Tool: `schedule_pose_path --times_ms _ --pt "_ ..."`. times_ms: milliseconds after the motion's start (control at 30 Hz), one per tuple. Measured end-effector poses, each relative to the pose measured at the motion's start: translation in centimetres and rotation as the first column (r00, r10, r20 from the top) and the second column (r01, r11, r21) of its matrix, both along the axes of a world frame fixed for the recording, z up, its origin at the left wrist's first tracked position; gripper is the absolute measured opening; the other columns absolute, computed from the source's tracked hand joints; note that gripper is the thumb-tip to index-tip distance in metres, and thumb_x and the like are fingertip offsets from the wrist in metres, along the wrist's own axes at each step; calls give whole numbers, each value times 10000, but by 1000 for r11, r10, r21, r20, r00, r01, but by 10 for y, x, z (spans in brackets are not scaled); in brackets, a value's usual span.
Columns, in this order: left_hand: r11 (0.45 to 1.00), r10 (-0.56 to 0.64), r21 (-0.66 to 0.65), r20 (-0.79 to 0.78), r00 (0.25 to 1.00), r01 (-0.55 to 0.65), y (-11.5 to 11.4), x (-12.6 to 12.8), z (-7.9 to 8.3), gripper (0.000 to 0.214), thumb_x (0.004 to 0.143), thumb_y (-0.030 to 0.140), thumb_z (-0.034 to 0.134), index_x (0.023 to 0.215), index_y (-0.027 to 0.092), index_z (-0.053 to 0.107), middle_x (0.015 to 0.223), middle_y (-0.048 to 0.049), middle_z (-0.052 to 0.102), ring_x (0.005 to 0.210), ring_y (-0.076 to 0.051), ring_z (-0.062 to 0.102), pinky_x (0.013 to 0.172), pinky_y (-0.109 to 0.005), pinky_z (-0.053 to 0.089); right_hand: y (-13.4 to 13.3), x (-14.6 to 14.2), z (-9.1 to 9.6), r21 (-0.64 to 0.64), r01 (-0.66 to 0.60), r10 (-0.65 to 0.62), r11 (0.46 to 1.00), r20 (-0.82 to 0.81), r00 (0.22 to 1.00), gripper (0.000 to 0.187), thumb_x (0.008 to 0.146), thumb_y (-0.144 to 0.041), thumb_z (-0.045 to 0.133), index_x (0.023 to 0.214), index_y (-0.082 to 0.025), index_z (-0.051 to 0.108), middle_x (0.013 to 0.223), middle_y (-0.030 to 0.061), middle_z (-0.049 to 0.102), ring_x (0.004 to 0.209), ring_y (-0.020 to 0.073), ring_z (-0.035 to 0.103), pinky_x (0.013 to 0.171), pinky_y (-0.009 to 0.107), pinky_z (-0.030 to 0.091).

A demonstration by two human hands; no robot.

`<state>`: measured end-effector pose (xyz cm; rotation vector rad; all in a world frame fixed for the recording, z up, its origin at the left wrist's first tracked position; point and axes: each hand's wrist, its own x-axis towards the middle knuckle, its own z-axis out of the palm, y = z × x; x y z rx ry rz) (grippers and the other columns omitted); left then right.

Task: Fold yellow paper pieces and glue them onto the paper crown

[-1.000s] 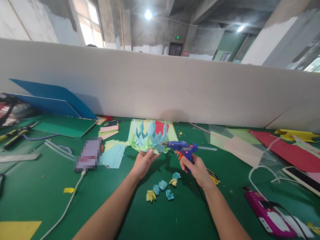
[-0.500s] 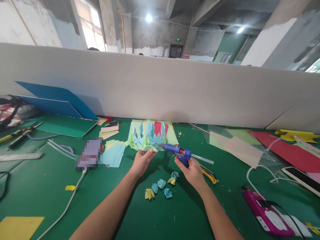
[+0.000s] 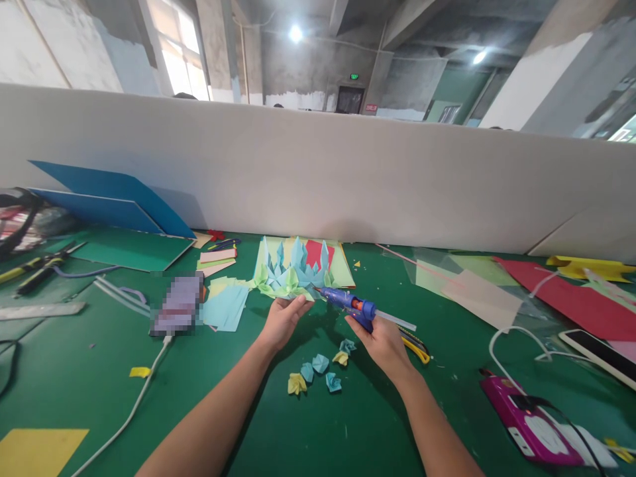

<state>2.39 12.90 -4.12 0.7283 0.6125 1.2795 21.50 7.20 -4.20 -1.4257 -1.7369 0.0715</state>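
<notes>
My left hand holds up a folded paper lotus of light blue petals with pale green leaves, gripping it from below. My right hand is closed around the handle of a blue hot glue gun. Its nozzle points left and touches the lower right side of the lotus. A clear glue stick juts from the gun's back. Several small folded paper flowers, blue and yellow, lie on the green table below my hands.
A yellow utility knife lies right of my right hand. Coloured paper sheets and a blurred phone with a white cable lie left. A magenta device, red and yellow paper sit right. A white partition closes the back.
My right hand tilted the glue gun and moved it down and left, bringing its nozzle onto the lotus. My left hand with the lotus barely shifted.
</notes>
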Motion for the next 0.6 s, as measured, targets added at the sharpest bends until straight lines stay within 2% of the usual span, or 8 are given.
schedule_pose_path --times_ms 233,600 --pt "1000 14 -2 9 1000 -14 -1 -2 0 244 523 296 873 614 132 718 674 -36 741 694 -155 689 842 -323 555 -3 0 -2 20 -10 8 1000 72 997 366 903 -493 440 794 -210 645 718 66 686 675 236 655 625 320 515" --pt "1000 14 -10 29 999 -14 -9 -6 1 314 517 313 878 729 131 736 797 -69 769 795 -199 712 870 -341 537 -8 -4 6 136 -21 4 991 126 992 461 925 -535 384 773 -187 646 676 78 687 626 231 659 562 313 507"
